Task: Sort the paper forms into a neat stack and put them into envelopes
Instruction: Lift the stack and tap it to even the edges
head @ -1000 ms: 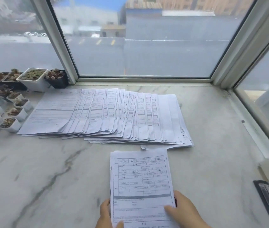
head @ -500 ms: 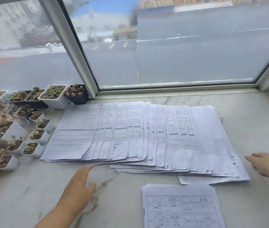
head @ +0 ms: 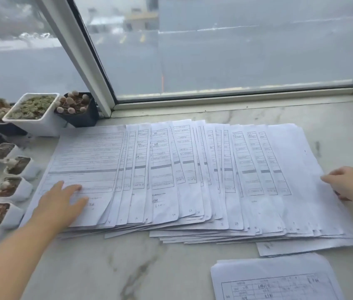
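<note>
Left hand (head: 60, 201) flat, fingers spread, pressing the left end of fanned white printed paper forms (head: 193, 176) on grey-veined marble sill (head: 110, 267); right hand (head: 349, 182) fingers touch right end, grip unclear.

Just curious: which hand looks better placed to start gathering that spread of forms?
Probably the left hand: it lies flat on the topmost sheet of the fanned forms. The right hand only touches their far edge.

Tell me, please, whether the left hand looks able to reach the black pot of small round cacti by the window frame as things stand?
Probably yes. The left hand rests flat on the leftmost form, and the black pot stands just beyond that sheet's far edge, with only flat paper between them. The white pot beside it leaves its near side free.
</note>
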Demonstrator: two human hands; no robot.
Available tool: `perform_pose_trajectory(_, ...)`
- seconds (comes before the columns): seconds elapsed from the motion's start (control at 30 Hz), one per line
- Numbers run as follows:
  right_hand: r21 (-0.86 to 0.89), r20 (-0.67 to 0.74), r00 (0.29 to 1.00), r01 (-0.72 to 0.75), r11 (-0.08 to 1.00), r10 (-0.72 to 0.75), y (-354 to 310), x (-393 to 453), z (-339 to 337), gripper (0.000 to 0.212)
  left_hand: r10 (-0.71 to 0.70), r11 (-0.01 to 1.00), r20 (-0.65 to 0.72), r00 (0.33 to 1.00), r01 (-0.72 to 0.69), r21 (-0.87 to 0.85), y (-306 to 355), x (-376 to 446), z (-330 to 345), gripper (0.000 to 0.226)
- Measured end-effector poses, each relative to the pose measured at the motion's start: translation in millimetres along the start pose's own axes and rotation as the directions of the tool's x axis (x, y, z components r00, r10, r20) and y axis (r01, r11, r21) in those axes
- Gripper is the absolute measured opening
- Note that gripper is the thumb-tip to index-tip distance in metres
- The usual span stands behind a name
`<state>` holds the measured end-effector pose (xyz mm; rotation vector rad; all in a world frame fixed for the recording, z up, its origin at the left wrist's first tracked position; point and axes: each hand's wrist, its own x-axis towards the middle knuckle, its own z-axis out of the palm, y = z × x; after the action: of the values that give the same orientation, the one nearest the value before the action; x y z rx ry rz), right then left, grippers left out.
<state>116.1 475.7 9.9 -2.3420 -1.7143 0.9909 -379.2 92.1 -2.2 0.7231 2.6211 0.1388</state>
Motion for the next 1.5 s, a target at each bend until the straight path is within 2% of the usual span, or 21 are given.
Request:
perform_pose_trajectory(0.07,0.101,0.016,0.994,-0.109,0.989,0.107,-7,-17,-3,0.025,0.053,0.997,0.011,0.999,-0.052,-0.060,-8,5,-2,0.052)
perform_pose_trajectory(0.17,0.125,0.071,0.985,-0.163,0.979,0.155,-19,-40,3,0.020,0.066,0.997,-0.010,0.998,-0.066,0.030,-21,10,-6,0.060)
perform_pose_trajectory(0.23,0.171,0.115,0.991,-0.084,0.982,0.065,-37,-57,17,0.004,0.091,0.995,-0.025,0.996,-0.090,0.042,-31,14,-8,0.061)
perform_pose_trajectory(0.33,0.219,0.083,0.996,0.012,0.976,-0.030,-49,-59,39,0.024,0.116,0.993,-0.032,0.993,-0.116,0.015,-40,20,-9,0.055)
perform_pose_trajectory(0.43,0.304,0.028,1.000,0.001,0.953,-0.010,-63,-61,45,0.020,0.126,0.992,-0.025,0.992,-0.126,-0.006,-42,21,-9,0.057)
perform_pose_trajectory(0.53,0.376,0.117,0.992,-0.097,0.922,0.057,-74,-69,50,0.022,0.094,0.995,-0.027,0.995,-0.094,0.018,-47,26,-8,0.072)
perform_pose_trajectory(0.63,0.359,0.194,0.981,-0.058,0.931,-0.013,-90,-91,67,0.032,0.021,1.000,0.005,1.000,-0.021,-0.021,-52,29,-10,0.089)
perform_pose_trajectory(0.8,0.481,0.357,0.914,-0.006,0.877,-0.190,-150,-160,133,0.033,0.035,0.996,0.047,0.998,-0.038,0.076,-39,21,-6,0.088)
perform_pose_trajectory(0.9,0.483,0.404,0.859,0.091,0.871,-0.314,-182,-206,192,0.029,0.038,0.999,0.074,0.997,-0.040,0.030,-17,5,-1,0.085)
perform_pose_trajectory(0.97,0.472,0.393,0.847,0.148,0.869,-0.358,-199,-235,220,0.028,0.061,0.998,0.099,0.993,-0.063,0.012,-1,-5,-1,0.085)
perform_pose_trajectory(1.03,0.448,0.395,0.840,0.177,0.876,-0.372,-212,-251,231,0.043,0.091,0.995,0.124,0.988,-0.094,0.018,15,-16,1,0.087)
perform_pose_trajectory(1.1,0.391,0.466,0.811,0.169,0.905,-0.353,-219,-257,234,0.066,0.109,0.993,0.141,0.984,-0.115,0.039,23,-24,3,0.088)
perform_pose_trajectory(1.13,0.356,0.488,0.808,0.162,0.920,-0.331,-221,-256,235,0.070,0.119,0.991,0.149,0.982,-0.127,0.047,27,-28,3,0.088)
perform_pose_trajectory(1.2,0.340,0.493,0.820,0.127,0.932,-0.292,-218,-253,235,0.062,0.142,0.987,0.164,0.976,-0.153,0.052,28,-33,1,0.087)
perform_pose_trajectory(1.27,0.445,0.495,0.824,0.033,0.895,-0.277,-209,-255,233,0.051,0.177,0.984,0.173,0.969,-0.176,-0.024,22,-33,-4,0.089)
perform_pose_trajectory(1.33,0.566,0.522,0.800,-0.066,0.822,-0.295,-195,-263,223,0.047,0.177,0.959,0.122,0.977,-0.144,-0.244,12,-31,-13,0.093)
perform_pose_trajectory(1.4,0.636,0.568,0.754,-0.148,0.757,-0.330,-175,-275,206,0.041,0.099,0.862,0.065,0.993,-0.053,-0.504,1,-31,-20,0.096)
perform_pose_trajectory(1.43,0.644,0.604,0.728,-0.205,0.737,-0.325,-162,-281,197,0.041,0.056,0.802,0.093,0.994,0.011,-0.597,-5,-32,-20,0.096)
perform_pose_trajectory(1.5,0.595,0.707,0.650,-0.333,0.732,-0.279,-135,-288,182,0.042,0.054,0.662,0.281,0.958,0.176,-0.729,-12,-40,-22,0.094)
